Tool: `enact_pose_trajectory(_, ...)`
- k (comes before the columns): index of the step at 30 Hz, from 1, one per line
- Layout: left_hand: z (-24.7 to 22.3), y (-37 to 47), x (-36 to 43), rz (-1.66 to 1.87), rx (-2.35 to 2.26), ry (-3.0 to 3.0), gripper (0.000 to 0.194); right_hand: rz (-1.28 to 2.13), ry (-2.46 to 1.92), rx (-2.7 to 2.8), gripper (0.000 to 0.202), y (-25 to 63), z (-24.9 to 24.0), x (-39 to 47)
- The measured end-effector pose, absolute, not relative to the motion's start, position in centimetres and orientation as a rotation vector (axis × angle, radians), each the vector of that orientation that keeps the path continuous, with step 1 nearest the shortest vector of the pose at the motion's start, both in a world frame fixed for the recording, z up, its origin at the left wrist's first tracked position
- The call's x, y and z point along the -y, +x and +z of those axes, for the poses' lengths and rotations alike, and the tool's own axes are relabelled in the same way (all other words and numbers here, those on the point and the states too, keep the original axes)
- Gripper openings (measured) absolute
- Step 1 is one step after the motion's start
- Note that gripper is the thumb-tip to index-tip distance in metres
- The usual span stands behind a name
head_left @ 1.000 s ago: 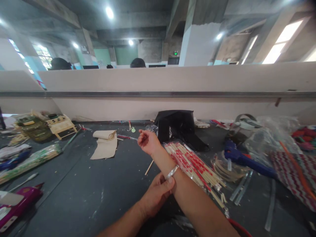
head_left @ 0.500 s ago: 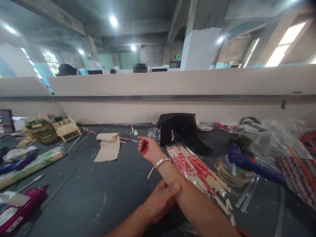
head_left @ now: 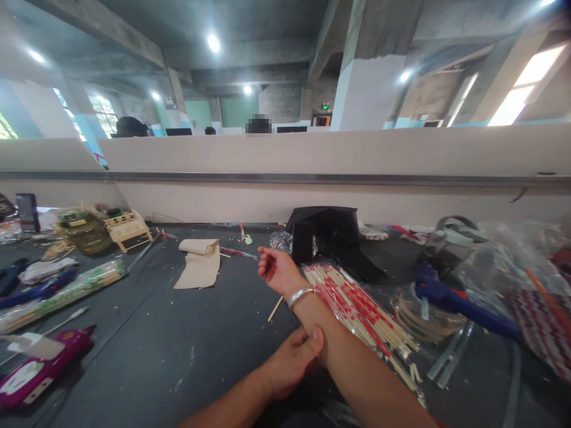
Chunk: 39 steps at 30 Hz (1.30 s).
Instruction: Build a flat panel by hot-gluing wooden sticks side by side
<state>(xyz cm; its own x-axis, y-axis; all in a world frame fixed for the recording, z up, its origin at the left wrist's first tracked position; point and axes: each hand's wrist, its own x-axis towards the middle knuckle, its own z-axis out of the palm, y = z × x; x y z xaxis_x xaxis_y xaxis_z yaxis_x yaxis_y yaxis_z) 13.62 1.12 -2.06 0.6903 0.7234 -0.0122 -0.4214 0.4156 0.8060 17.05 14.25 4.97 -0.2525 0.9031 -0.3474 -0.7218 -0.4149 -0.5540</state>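
Observation:
My left hand (head_left: pixel 297 359) reaches up from the bottom edge and is closed round my right forearm (head_left: pixel 332 333), thumb on top. Its other fingers go out of sight under the arm. My right hand (head_left: pixel 279 271) is raised over the dark table, its fingers curled in loosely with nothing visible in them. A silver bracelet (head_left: pixel 300 295) circles my right wrist. Just right of that wrist lie plastic-wrapped bundles of wooden sticks with red bands (head_left: pixel 352 297). One loose stick (head_left: pixel 275 310) rests below my right hand. Left of it, a partly rolled sheet of brown paper (head_left: pixel 198 267) lies flat.
A blue glue gun (head_left: pixel 464 303) and coiled strips (head_left: pixel 423 315) lie at the right. Black folded material (head_left: pixel 330 232) sits by the partition (head_left: pixel 223 202). At left are a jar (head_left: pixel 84 230), a small wooden model (head_left: pixel 129 230), wrapped sticks (head_left: pixel 66 291) and a magenta device (head_left: pixel 49 365).
The view has turned slightly left, so the things on the table appear a little farther right. Both hands keep nearly the same pose, my left hand still on my right forearm.

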Motion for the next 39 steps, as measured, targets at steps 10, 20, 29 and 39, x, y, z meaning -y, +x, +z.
enact_pose_trajectory(10, -2.3, 12.7, -1.6, 0.664, -0.373, 0.889, 0.042, 1.872, -0.754, 0.342, 0.017, 17.5, 5.4, -13.9)
enact_pose_trajectory(20, -1.5, 12.9, -1.7, 0.658, -0.274, 0.840, 0.041, 1.816, -0.785, 0.401, 0.018, 18.3, 5.3, -14.0)
enact_pose_trajectory(29, -1.8, 12.7, -1.8, 0.651, -0.372, 0.981, 0.043, 1.779, -0.875, 0.467, 0.017, 17.9, 4.1, -13.9)
enact_pose_trajectory(39, -1.0, 12.6, -1.8, 0.601, -0.320, 0.913, 0.039, 1.793, -0.863, 0.440, 0.019, 18.3, 3.9, -13.9)
